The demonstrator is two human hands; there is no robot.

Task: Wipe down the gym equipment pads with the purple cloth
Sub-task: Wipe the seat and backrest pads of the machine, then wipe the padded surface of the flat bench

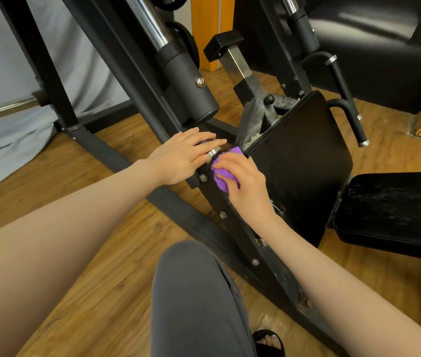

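While our left hand (183, 155) lies flat-fingered on the chrome peg (213, 152) for bracing, our right hand (243, 181) pinches the bunched purple cloth (221, 177) against the black pad (299, 161) edge to scrub.

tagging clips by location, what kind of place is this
Most likely a gym: a weight machine with chrome guide rods, black padded seats and a plate-loaded steel frame on wood-look flooring.

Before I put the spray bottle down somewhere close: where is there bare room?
Bare wood floor between the left forearm and the diagonal frame bar; also the flat bench pad at right. Crowded where the left hand and right hand work the purple cloth.
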